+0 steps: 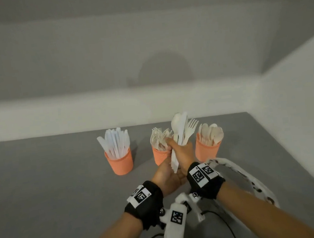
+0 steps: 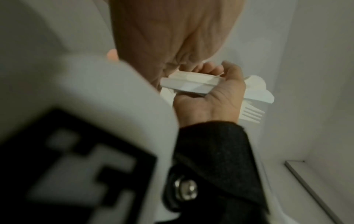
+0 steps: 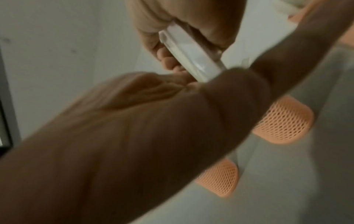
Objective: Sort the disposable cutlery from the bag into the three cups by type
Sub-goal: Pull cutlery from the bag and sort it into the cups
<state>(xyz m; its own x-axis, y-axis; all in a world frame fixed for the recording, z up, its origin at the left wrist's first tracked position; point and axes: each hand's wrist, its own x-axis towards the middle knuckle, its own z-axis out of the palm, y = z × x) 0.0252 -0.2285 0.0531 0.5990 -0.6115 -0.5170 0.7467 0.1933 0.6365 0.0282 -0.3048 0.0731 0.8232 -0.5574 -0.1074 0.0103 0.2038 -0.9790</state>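
Note:
Three orange cups stand in a row on the grey table [image 1: 52, 178]: the left cup [image 1: 120, 162] holds knives, the middle cup [image 1: 160, 156] forks, the right cup [image 1: 207, 151] spoons. In front of the middle cup my right hand [image 1: 184, 150] grips a mixed cutlery bundle [image 1: 181, 130] upright, with spoons, a knife and a fork sticking up. My left hand [image 1: 168, 173] sits below it and curls round the handle ends [image 3: 191, 53]. The left wrist view shows the right hand [image 2: 216, 94] round the handles [image 2: 189, 84], with fork tines [image 2: 250, 113] beyond it.
A white bag with dark spots [image 1: 256, 184] lies on the table behind my right wrist. White walls close off the table at the back and on the right. Black cables run near the front edge. Two mesh cups [image 3: 283, 121] show under my right hand.

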